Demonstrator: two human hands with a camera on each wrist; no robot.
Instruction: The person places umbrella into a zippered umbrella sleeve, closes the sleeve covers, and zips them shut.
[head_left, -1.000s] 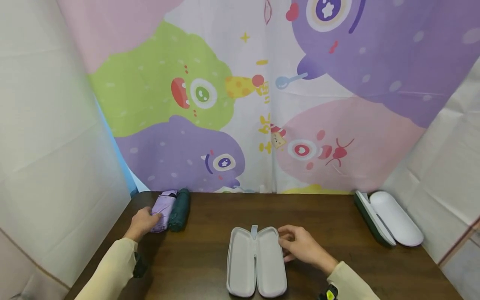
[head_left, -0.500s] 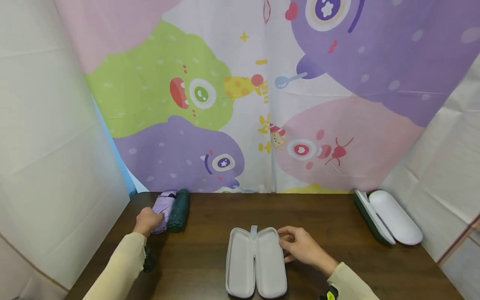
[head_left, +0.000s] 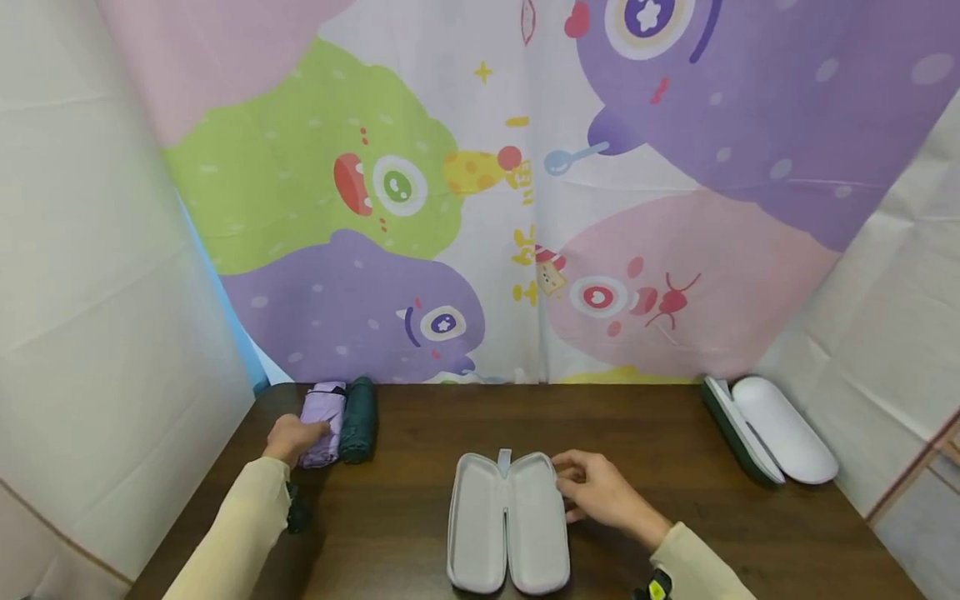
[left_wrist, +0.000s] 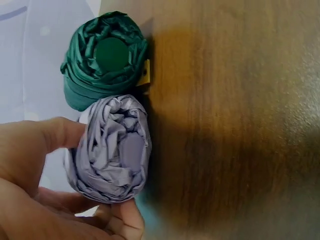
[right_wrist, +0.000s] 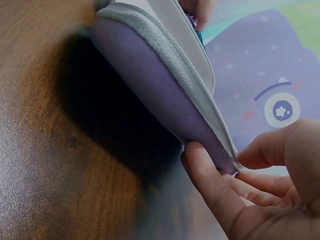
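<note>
Head view, left side: the lilac roll (head_left: 324,407) is held by the left hand (head_left: 295,437) at the table's far left, the thumb laid over it. It is flanked on its right by a dark green roll (head_left: 359,421), the two placed just beside each other.
Head view, middle: the grey-lined case (head_left: 477,525) is spread open on the brown table (head_left: 420,425), near the front, and its right half is gripped at the outer edge by the right hand (head_left: 600,492).
Head view, far right: a white-lined green case (head_left: 787,433) is laid open at the table's edge, well apart from both hands.
Head view, back: the table is backed by a cloth (head_left: 645,275) printed with cartoon monsters.
Left wrist view, roll ends: the lilac roll is clasped between thumb and fingers, its folds gathered round a lilac disc (left_wrist: 131,152); a green disc (left_wrist: 111,54) is ringed by the green roll's folds.
Right wrist view, case edge: the case's purple shell (right_wrist: 150,80) is bordered by a pale zip (right_wrist: 165,45); its near end is pinched by the right hand, thumb at the rim, fingers against the shell.
</note>
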